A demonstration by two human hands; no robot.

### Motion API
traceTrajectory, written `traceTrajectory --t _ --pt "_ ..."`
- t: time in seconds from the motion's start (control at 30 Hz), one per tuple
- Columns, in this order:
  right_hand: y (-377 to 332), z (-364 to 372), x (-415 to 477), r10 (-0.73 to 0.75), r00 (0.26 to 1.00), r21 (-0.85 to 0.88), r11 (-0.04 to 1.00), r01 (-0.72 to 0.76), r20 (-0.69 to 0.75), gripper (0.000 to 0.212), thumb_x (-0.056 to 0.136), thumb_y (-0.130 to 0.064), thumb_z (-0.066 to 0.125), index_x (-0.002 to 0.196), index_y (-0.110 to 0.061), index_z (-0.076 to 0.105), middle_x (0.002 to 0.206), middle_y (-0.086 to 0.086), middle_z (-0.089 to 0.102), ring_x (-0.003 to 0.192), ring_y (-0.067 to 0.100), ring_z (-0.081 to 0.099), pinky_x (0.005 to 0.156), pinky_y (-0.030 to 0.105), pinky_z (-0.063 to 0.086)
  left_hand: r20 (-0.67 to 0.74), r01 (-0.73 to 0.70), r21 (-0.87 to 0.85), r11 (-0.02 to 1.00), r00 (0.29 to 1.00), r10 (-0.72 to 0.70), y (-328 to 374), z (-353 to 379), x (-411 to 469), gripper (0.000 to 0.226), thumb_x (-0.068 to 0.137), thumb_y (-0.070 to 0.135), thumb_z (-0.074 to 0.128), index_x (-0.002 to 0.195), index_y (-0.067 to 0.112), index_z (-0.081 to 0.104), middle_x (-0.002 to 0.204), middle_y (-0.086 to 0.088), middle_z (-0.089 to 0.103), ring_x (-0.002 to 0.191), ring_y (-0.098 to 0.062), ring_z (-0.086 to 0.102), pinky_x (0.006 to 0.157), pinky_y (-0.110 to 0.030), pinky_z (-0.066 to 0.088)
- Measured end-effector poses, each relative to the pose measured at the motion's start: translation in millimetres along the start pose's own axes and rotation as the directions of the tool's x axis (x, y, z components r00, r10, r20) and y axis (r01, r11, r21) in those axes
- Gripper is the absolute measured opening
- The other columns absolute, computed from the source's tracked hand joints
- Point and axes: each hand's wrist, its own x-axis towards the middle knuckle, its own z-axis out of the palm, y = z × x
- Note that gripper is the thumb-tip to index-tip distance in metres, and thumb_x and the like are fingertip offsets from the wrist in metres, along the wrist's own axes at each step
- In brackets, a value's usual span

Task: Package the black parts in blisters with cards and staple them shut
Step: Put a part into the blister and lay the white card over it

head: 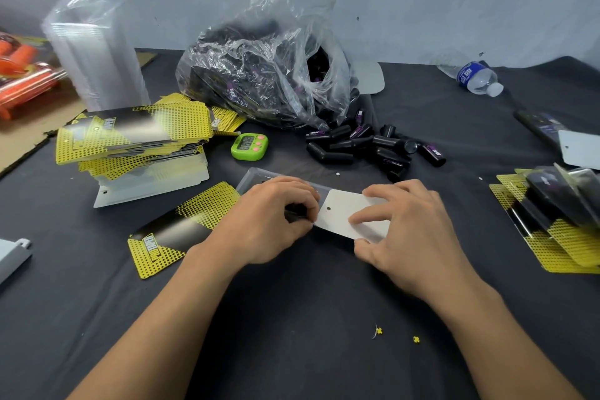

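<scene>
— Head view. What are the hands doing?
— The left hand [269, 221] is clenched round a black part [294, 216], mostly hidden, at the end of a white-faced card [341, 214]. The right hand [412, 230] grasps that card, fingers on top, thumb at its near edge. A clear blister [256, 177] lies under both.
— Containers?
— One plastic bag [259, 75], mouth open to the right, full of the same parts. More loose parts [373, 146] lie spilled just beside it. A stack of empty blisters [94, 52] stands far left, with printed cards [130, 136] piled before it.
</scene>
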Motion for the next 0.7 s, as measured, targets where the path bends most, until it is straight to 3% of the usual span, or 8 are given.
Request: traceTrajectory --t 0.13,0.23,0.27,0.4,0.53,0.7 --pt "2.7 -0.5 5.8 0.022 0.998 0.034 0.999 -0.024 0.066 0.029 0.068 -0.038 0.082 0.096 -0.046 0.079 0.132 -0.023 0.061 0.121 0.004 0.038 0.092 0.017 0.019 -0.088 0.072 -0.032 0.997 0.993 -0.075 0.3 3.2 0.6 0.014 0.075 0.030 0.072 0.088 0.034 0.074 0.106 0.021 0.071 0.112 0.000 0.061 0.097 -0.026 0.049" --pt "1.0 -0.7 7.5 0.008 0.997 0.048 0.999 -0.011 0.072 0.027 0.068 -0.037 0.083 0.093 -0.046 0.080 0.130 -0.023 0.062 0.118 0.002 0.037 0.091 0.017 0.019 -0.208 0.178 -0.037 0.983 0.961 -0.182 -0.6 5.5 6.8 0.033 0.084 0.031 0.070 0.115 0.039 0.075 0.126 0.023 0.067 0.129 0.006 0.049 0.106 -0.008 0.031" --pt "0.5 -0.5 7.3 0.005 0.997 0.054 0.999 -0.009 0.075 0.026 0.068 -0.037 0.083 0.092 -0.046 0.080 0.129 -0.023 0.062 0.117 0.001 0.036 0.090 0.017 0.019 -0.192 0.200 -0.003 0.980 0.961 -0.197 -1.1 5.2 9.0 0.038 0.088 0.029 0.069 0.124 0.038 0.072 0.133 0.021 0.064 0.134 0.005 0.044 0.110 -0.008 0.025" --pt "0.8 0.7 7.8 0.007 0.997 0.094 0.995 -0.015 0.081 0.026 0.067 -0.037 0.083 0.092 -0.046 0.080 0.129 -0.024 0.062 0.117 0.000 0.037 0.092 0.018 0.021 0.034 0.242 0.083 0.967 0.969 -0.245 -3.4 0.7 10.4 0.051 0.090 0.042 0.055 0.140 0.034 0.062 0.149 0.015 0.056 0.138 0.005 0.035 0.124 -0.031 0.007" --pt "-2.8 3.7 9.7 -0.032 0.996 0.108 0.994 0.023 0.084 0.029 0.065 -0.036 0.084 0.092 -0.046 0.081 0.129 -0.023 0.064 0.117 0.003 0.040 0.100 0.026 0.029 0.178 0.205 0.055 0.977 0.961 -0.212 -1.2 -6.7 8.0 0.077 0.071 0.057 0.059 0.146 0.039 0.055 0.155 0.017 0.047 0.145 0.007 0.029 0.127 -0.034 0.004" --pt "-6.1 7.2 10.3 -0.040 0.996 0.099 0.995 0.032 0.080 0.029 0.065 -0.038 0.083 0.092 -0.047 0.080 0.128 -0.022 0.064 0.117 0.002 0.041 0.103 0.032 0.033 0.209 0.142 0.084 0.986 0.965 -0.156 0.3 -10.4 6.1 0.089 0.066 0.056 0.067 0.151 0.036 0.049 0.157 0.018 0.044 0.145 0.007 0.027 0.127 -0.033 0.003"
